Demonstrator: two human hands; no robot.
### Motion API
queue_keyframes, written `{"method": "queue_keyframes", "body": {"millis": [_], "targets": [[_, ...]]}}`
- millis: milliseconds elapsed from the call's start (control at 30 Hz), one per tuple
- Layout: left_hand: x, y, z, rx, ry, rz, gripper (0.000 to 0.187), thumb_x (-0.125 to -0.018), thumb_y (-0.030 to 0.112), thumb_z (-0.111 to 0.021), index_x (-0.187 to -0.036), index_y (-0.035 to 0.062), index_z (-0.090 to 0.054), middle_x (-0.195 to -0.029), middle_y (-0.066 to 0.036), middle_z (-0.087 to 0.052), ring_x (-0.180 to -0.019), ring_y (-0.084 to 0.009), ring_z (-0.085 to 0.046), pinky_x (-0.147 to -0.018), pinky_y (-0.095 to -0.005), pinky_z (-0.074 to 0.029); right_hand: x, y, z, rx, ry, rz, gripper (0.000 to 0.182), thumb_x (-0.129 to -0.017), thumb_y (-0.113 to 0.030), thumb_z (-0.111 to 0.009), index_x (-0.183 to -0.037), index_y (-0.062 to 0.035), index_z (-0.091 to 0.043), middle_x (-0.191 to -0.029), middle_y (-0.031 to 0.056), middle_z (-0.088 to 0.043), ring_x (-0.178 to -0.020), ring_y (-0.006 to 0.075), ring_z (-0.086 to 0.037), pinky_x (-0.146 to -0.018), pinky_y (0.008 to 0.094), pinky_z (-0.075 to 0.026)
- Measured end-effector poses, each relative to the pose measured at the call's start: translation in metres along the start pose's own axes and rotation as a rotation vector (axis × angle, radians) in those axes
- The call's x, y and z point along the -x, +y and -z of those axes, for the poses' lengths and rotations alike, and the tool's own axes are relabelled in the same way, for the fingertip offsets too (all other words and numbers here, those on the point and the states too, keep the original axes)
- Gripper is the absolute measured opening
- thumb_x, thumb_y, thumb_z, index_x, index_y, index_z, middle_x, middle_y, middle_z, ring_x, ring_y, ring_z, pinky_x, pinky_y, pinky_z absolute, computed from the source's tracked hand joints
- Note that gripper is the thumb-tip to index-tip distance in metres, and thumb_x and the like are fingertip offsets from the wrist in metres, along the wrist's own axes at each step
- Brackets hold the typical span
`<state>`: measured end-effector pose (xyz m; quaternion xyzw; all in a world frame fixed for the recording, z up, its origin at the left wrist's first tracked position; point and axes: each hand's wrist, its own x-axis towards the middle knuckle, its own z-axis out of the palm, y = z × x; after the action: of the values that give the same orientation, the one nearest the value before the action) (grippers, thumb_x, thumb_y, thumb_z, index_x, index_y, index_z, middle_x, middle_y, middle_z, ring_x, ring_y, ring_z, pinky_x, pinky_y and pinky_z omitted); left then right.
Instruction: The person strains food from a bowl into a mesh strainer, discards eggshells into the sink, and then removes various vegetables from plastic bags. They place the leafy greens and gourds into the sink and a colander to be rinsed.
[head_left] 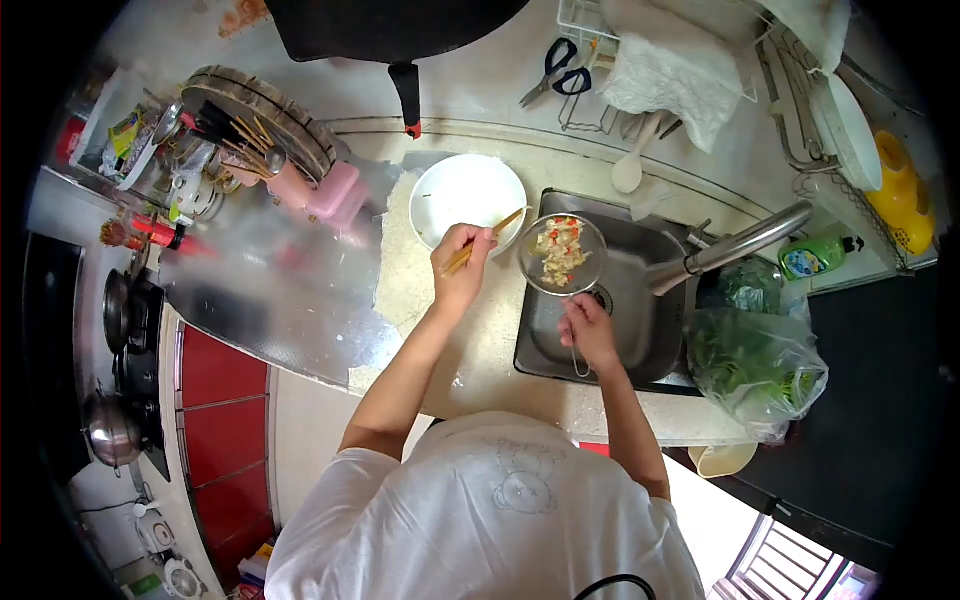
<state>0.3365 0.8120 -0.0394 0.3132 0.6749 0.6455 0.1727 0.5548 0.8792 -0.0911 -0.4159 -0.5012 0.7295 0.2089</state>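
Observation:
My left hand is closed around a pair of wooden chopsticks, whose tips point right toward the sink. Just beyond it stands a white bowl on the counter, with a few small scraps inside. In my right hand is the handle of a round mesh strainer, held over the left part of the metal sink. Chopped food, pale with red and orange bits, lies in the strainer.
A faucet reaches over the sink from the right. Beside it are a plastic bag of greens and a green soap bottle. Scissors and a white ladle hang behind. A pink utensil holder stands at left.

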Motion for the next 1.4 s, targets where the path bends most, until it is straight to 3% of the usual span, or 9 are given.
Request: {"method": "queue_keyframes", "body": {"millis": [167, 300, 400, 533, 633, 967, 1100, 1200, 1400], "targets": [[0.015, 0.021, 0.002, 0.002, -0.130, -0.087, 0.015, -0.090, 0.011, -0.054, -0.087, -0.0041, -0.056, -0.082, -0.011, -0.063, -0.077, -0.0152, -0.064, -0.069, -0.0240, -0.051, -0.001, -0.006, -0.001, 0.038, 0.035, -0.023, 0.015, -0.091, -0.019, -0.051, -0.086, -0.0050, -0.054, -0.061, 0.0019, -0.053, -0.044, 0.0076, -0.047, -0.042, 0.0224, -0.042], [0.033, 0.036, -0.001, 0.226, -0.161, 0.043, 0.010, -0.087, 0.009, -0.057, -0.083, -0.0007, -0.059, -0.078, -0.008, -0.063, -0.070, -0.0117, -0.060, -0.065, -0.0237, -0.047, 0.000, -0.014, -0.007, 0.070, 0.025, -0.021, 0.015, -0.091, -0.020, -0.052, -0.087, -0.0047, -0.054, -0.061, 0.0019, -0.053, -0.045, 0.0079, -0.048, -0.041, 0.0230, -0.042], [0.023, 0.024, 0.017, -0.041, -0.079, -0.113, 0.015, -0.090, 0.009, -0.052, -0.087, -0.0050, -0.056, -0.084, -0.010, -0.062, -0.077, -0.0178, -0.064, -0.071, -0.0262, -0.052, -0.006, -0.006, -0.005, 0.113, 0.027, -0.005, 0.016, -0.091, -0.019, -0.051, -0.086, -0.0040, -0.053, -0.061, 0.0018, -0.053, -0.045, 0.0081, -0.048, -0.042, 0.0237, -0.043], [-0.001, 0.002, 0.020, -0.124, 0.039, -0.120, 0.016, -0.089, 0.013, -0.056, -0.084, -0.0026, -0.056, -0.074, -0.007, -0.061, -0.072, -0.0147, -0.064, -0.065, -0.0237, -0.050, -0.018, 0.000, -0.007, 0.143, -0.016, 0.016, 0.017, -0.091, -0.020, -0.051, -0.084, -0.0044, -0.052, -0.061, 0.0020, -0.053, -0.045, 0.0088, -0.050, -0.043, 0.0243, -0.045], [0.002, -0.004, 0.009, -0.027, -0.057, 0.051, 0.018, -0.089, 0.015, -0.056, -0.083, -0.0017, -0.055, -0.074, -0.007, -0.061, -0.072, -0.0141, -0.064, -0.064, -0.0229, -0.050, -0.024, 0.000, -0.010, 0.182, 0.007, -0.007, 0.017, -0.091, -0.020, -0.050, -0.083, -0.0051, -0.051, -0.061, 0.0020, -0.054, -0.046, 0.0093, -0.051, -0.043, 0.0244, -0.046], [0.005, 0.012, 0.002, 0.065, -0.011, -0.009, 0.015, -0.089, 0.011, -0.055, -0.080, -0.0017, -0.056, -0.081, -0.009, -0.063, -0.069, -0.0132, -0.063, -0.064, -0.0231, -0.049, -0.024, 0.003, -0.005, 0.210, 0.020, 0.034, 0.017, -0.091, -0.020, -0.050, -0.083, -0.0048, -0.051, -0.062, 0.0023, -0.055, -0.047, 0.0089, -0.052, -0.043, 0.0242, -0.045], [0.019, 0.047, 0.004, 0.293, -0.037, 0.015, 0.015, -0.089, 0.011, -0.055, -0.080, -0.0014, -0.056, -0.077, -0.009, -0.063, -0.068, -0.0119, -0.062, -0.061, -0.0231, -0.047, -0.018, -0.004, -0.007, 0.200, 0.045, 0.030, 0.017, -0.091, -0.019, -0.049, -0.084, -0.0046, -0.051, -0.061, 0.0028, -0.055, -0.046, 0.0091, -0.051, -0.042, 0.0247, -0.044], [0.003, 0.007, 0.019, -0.054, 0.027, -0.088, 0.016, -0.089, 0.011, -0.055, -0.079, -0.0018, -0.056, -0.076, -0.008, -0.062, -0.066, -0.0120, -0.061, -0.059, -0.0233, -0.047, -0.022, 0.000, -0.006, 0.217, 0.059, 0.044, 0.017, -0.092, -0.020, -0.049, -0.085, -0.0047, -0.051, -0.061, 0.0026, -0.054, -0.046, 0.0092, -0.051, -0.043, 0.0248, -0.044], [-0.002, -0.016, -0.002, -0.036, -0.021, 0.041, 0.019, -0.088, 0.014, -0.057, -0.078, -0.0019, -0.057, -0.072, -0.008, -0.059, -0.066, -0.0137, -0.062, -0.058, -0.0242, -0.047, -0.025, -0.004, -0.010, 0.170, 0.032, -0.007, 0.018, -0.092, -0.020, -0.049, -0.083, -0.0045, -0.050, -0.061, 0.0024, -0.054, -0.046, 0.0091, -0.051, -0.043, 0.0247, -0.045]]}}
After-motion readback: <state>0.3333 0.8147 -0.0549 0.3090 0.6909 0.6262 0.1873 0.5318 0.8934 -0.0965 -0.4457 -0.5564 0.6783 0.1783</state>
